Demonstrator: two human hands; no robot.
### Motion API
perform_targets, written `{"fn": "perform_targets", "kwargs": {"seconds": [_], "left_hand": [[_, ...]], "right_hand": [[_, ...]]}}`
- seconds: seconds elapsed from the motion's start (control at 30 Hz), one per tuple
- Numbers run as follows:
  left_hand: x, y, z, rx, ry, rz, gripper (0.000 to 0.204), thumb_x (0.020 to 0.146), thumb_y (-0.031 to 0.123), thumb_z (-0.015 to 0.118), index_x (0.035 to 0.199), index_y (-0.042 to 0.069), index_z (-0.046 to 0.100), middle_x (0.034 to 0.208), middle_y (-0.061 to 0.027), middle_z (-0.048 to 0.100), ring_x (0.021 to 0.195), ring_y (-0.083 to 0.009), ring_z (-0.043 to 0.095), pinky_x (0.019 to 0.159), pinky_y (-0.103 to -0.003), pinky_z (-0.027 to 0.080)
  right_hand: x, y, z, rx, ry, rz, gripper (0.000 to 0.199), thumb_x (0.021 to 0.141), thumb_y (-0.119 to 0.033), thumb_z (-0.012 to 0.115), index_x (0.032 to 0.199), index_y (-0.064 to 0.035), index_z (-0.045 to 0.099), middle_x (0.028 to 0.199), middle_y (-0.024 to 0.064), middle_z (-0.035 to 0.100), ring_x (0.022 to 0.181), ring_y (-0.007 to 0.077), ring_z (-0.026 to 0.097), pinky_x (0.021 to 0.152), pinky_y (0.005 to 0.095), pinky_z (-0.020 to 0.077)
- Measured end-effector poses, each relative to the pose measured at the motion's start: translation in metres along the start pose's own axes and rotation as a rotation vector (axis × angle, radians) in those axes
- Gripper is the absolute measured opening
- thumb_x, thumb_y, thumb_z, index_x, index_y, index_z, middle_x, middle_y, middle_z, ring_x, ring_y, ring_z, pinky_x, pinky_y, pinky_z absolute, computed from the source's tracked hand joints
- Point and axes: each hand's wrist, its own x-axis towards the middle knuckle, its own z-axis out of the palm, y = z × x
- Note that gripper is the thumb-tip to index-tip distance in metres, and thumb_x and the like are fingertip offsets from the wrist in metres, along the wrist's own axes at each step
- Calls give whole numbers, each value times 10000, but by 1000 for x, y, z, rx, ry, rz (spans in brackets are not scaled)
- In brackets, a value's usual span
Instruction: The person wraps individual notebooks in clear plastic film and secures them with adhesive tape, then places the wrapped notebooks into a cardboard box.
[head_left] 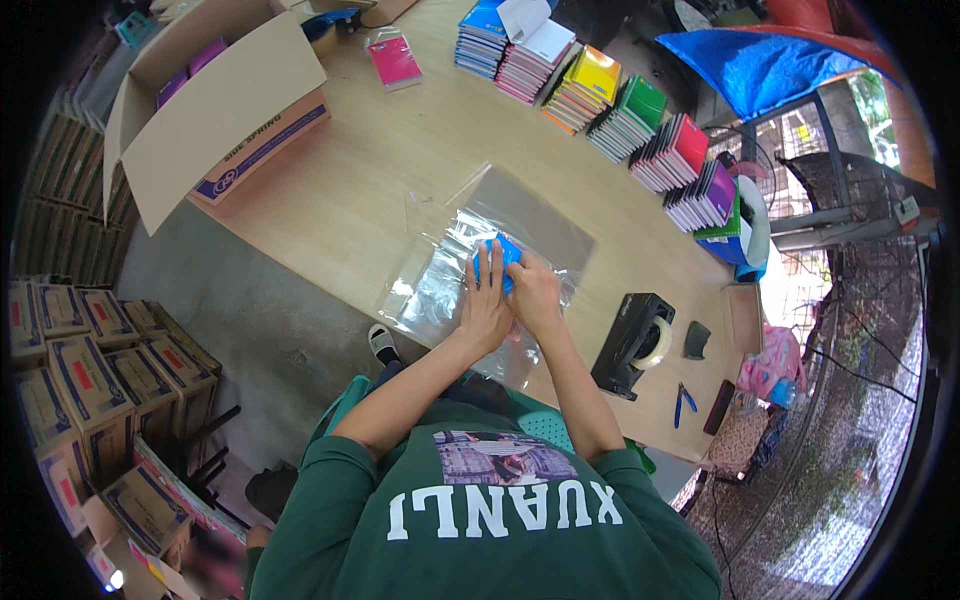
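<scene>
A small bright blue notebook (509,246), mostly hidden by fingers, lies on a pile of clear plastic bags (425,293) near the table's front edge. My left hand (487,308) rests flat over it with the fingers stretched out. On its right side, my right hand (537,295) has curled fingers and a thumb at the notebook's edge. How far those fingers reach around it is hidden.
Notebook stacks (670,155) in several colours line the far right edge. A wrapped pink notebook (395,62) lies farther back, beside an open carton (225,125). At right are a black tape dispenser (632,345) and blue-handled pliers (684,404). Stacked cartons (95,370) stand left.
</scene>
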Motion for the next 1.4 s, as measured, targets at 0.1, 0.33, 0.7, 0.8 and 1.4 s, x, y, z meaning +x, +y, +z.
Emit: {"fn": "perform_targets", "kwargs": {"seconds": [0.1, 0.33, 0.7, 0.8, 1.4], "left_hand": [[1, -3, 9, 12, 59, -14, 1068, 606, 446, 863, 1471, 26, 399, 1570, -370, -5, 1438, -588, 13, 1131, -699, 81], [-58, -36, -74, -116, 63, 78, 581, 832, 249, 675, 1394, 200, 537, 1586, -190, 250, 1488, -446, 121, 1131, -692, 20], [6, -79, -35, -31, 119, 464, 471, 837, 207, 696, 1300, 178, 618, 1248, 21, 645, 1252, -177, 561, 1142, -696, 75], [5, -80, -33, -23, 137, 449, 450, 820, 226, 711, 1264, 195, 639, 1249, 43, 641, 1238, -164, 570, 1145, -694, 70], [5, -66, -41, -57, 144, 439, 415, 820, 253, 723, 1230, 212, 668, 1239, 70, 659, 1197, -165, 604, 1160, -661, 81]], "right_hand": [[-3, -6, 2, -75, -13, -23, 141, 736, -79, 654, 869, -56, 692, 853, 114, 598, 824, 315, 633, 706, 425, 529], [-27, -35, -13, -209, -133, 9, 469, 755, -143, 660, 1164, 80, 605, 1056, 150, 581, 982, 285, 584, 796, 378, 542], [-57, -30, -4, 212, -54, 240, 541, 739, -66, 676, 1272, -42, 588, 1243, 193, 545, 1163, 360, 537, 987, 517, 452], [-56, -27, -40, -193, 201, 133, 443, 716, -57, 680, 1158, -78, 644, 1125, 148, 593, 1089, 320, 576, 941, 466, 463], [-238, 95, -124, 787, 410, 1505, 148, 864, -201, 740, 932, -71, 720, 903, 42, 693, 862, 172, 606, 743, 358, 475]]}}
